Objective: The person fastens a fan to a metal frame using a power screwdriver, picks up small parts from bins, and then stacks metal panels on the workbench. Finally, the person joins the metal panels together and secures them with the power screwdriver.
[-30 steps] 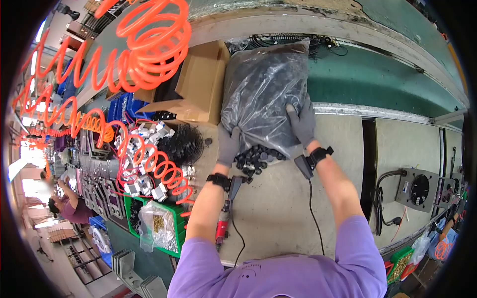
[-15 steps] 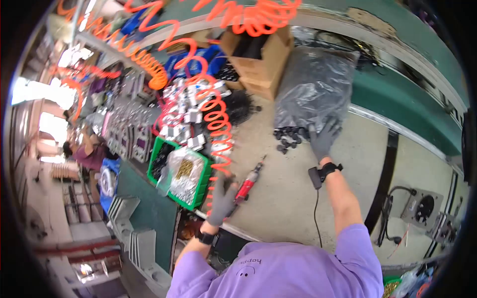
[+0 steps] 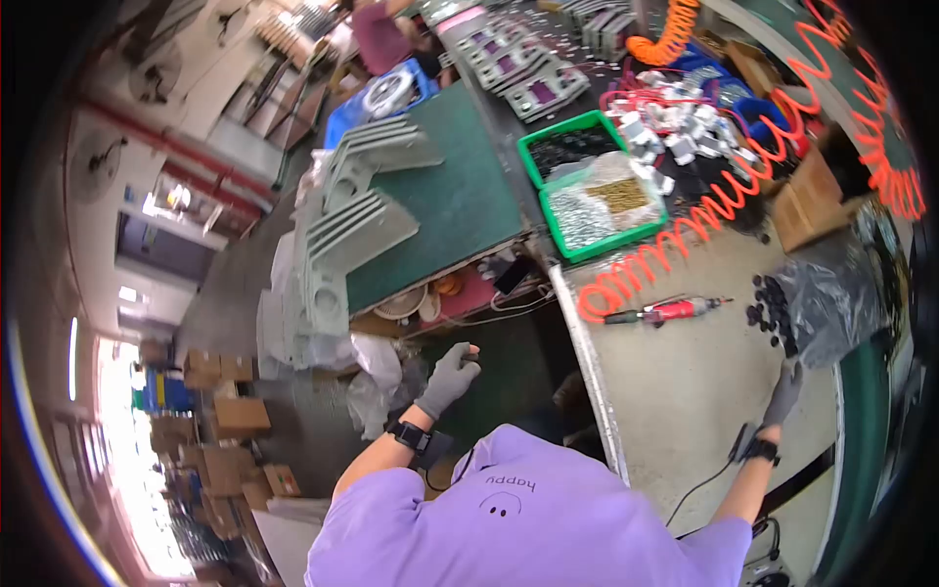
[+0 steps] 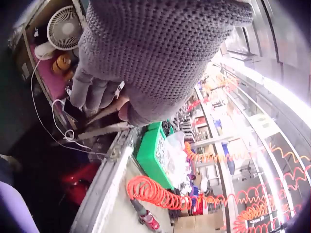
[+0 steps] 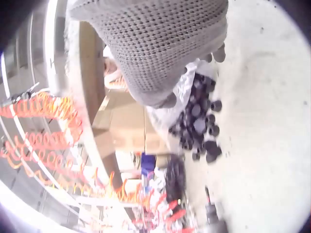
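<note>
My left hand (image 3: 450, 380), in a grey knit glove with bare tips on thumb and finger, hangs past the bench's front edge. Its fingers are loosely bent, and nothing shows between them. The gloved right hand (image 3: 782, 393) touches the near edge of a clear plastic bag (image 3: 831, 303), its fingers reaching onto the film. Small black round pieces (image 3: 770, 311) spill from the bag's mouth onto the bench; in the right wrist view these pieces (image 5: 197, 116) lie right below the hand. A red screwdriver-like power tool (image 3: 675, 310) lies on the bench between the hands.
A green bin (image 3: 558, 230) of screws and small metal parts stands at the bench edge. Coiled orange air hoses (image 3: 704, 220) hang across the bench. A cardboard box (image 3: 812, 201) is beside the bag. Grey metal brackets (image 3: 357, 240) stand on a green table (image 3: 460, 186) at the left.
My left hand has left the bag, passed over the red tool and swung left off the bench. The right hand stays at the bag. The head view has turned left.
</note>
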